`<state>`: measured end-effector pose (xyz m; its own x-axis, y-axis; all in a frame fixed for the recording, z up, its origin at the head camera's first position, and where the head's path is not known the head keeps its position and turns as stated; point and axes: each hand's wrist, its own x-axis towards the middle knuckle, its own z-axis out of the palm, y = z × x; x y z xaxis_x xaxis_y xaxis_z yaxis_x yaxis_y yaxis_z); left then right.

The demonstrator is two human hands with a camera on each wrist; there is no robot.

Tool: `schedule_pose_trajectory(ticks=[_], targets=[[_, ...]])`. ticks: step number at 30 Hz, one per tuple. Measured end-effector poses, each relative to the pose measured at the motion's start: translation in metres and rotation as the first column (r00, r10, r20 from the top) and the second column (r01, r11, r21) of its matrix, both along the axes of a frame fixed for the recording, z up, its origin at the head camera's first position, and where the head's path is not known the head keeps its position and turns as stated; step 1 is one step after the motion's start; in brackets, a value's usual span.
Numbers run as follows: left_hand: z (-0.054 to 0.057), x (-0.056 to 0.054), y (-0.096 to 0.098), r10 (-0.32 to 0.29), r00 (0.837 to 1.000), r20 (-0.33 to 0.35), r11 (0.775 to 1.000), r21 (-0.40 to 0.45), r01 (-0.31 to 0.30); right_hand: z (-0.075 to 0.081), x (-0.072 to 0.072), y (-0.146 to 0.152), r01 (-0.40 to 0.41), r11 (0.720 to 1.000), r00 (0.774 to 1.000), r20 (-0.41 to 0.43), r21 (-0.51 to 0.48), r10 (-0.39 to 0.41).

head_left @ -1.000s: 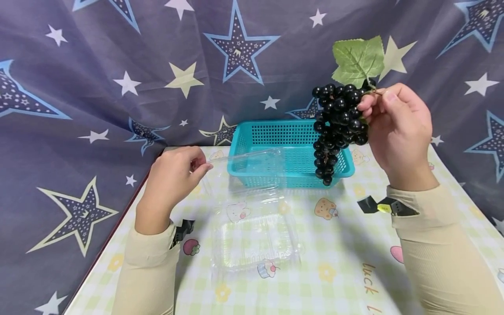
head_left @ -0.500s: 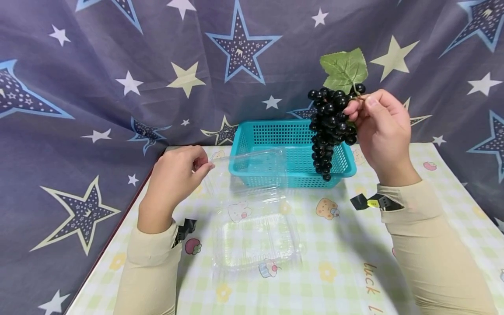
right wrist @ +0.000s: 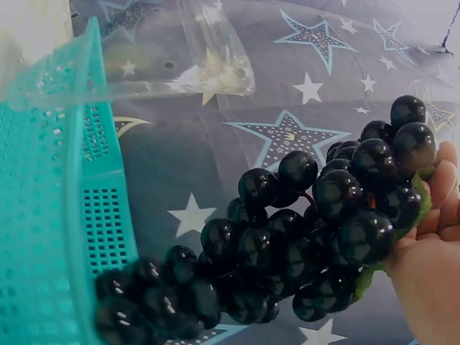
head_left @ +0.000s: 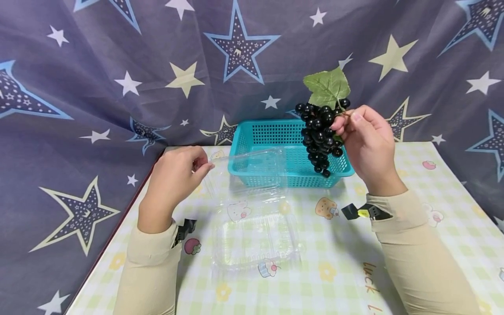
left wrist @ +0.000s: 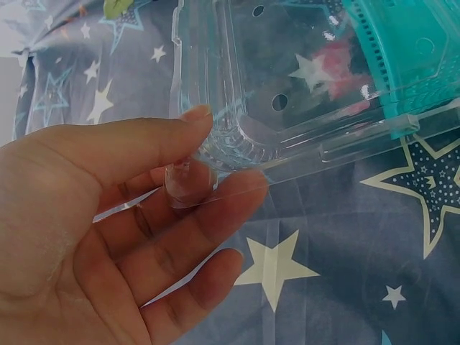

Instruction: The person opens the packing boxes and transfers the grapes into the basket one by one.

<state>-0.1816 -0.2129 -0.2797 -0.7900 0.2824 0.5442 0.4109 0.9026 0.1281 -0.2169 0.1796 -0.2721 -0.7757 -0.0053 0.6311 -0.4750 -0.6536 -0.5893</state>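
Observation:
My right hand pinches the stem of a bunch of black grapes, which hangs over the right end of a turquoise basket. A green leaf stands up from the stem. In the right wrist view the grapes slant down to the basket's edge. My left hand pinches the corner of the raised lid of a clear plastic clamshell box; its base lies on the table. The left wrist view has the thumb and forefinger at the lid's corner.
A checked tablecloth with printed cartoons covers the table. A dark curtain with stars hangs right behind the basket and along the left side. The raised lid overlaps the basket's left half in the head view.
My right hand has moved left and down with the grapes, from beside the basket's right end to above its inside. The left hand keeps the lid raised in place.

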Motion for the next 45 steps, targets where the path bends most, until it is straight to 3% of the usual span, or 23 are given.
schedule_pose_trajectory(ticks=[6, 14, 26, 45], targets=[[-0.001, 0.001, 0.0, -0.001, 1.0, 0.004, 1.0, 0.007, 0.001, -0.014, 0.0, -0.006, 0.027, 0.999, 1.0, 0.013, 0.028, -0.027], [-0.001, 0.001, 0.0, -0.006, 1.0, -0.003, 1.0, 0.006, 0.006, -0.023, -0.003, -0.007, -0.03, 0.998, 0.999, 0.016, -0.057, 0.031], [0.0, 0.001, 0.0, -0.007, 1.0, -0.016, 1.0, 0.004, 0.007, -0.026, -0.005, -0.01, 0.041, 0.999, 0.997, 0.065, 0.004, -0.042], [-0.001, -0.001, 0.003, -0.023, 0.999, -0.024, 1.0, -0.012, 0.023, -0.032, -0.01, -0.014, 0.029, 1.0, 0.992, 0.12, 0.003, -0.029]])
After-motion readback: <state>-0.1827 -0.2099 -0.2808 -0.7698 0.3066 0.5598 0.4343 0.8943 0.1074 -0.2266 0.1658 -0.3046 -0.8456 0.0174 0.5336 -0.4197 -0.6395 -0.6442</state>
